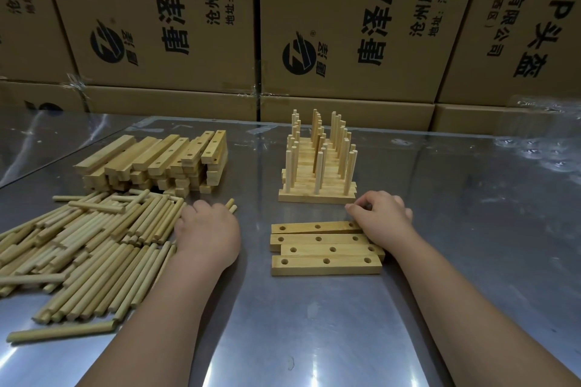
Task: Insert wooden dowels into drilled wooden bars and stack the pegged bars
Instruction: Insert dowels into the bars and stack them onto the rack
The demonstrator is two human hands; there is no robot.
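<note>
Several drilled wooden bars (325,248) lie flat side by side in front of me, each with three holes facing up. My right hand (382,217) rests with curled fingers on the right end of the farthest bar. My left hand (206,229) lies at the right edge of a large heap of loose dowels (85,248); its fingers curl over a few dowels whose tips stick out past the fingertips. Behind the flat bars stands a stack of pegged bars (319,163), dowels pointing up.
A pile of unpegged bars (157,163) sits at the back left on the shiny metal table (471,229). Stacked cardboard boxes (314,25) form a wall along the table's far edge.
</note>
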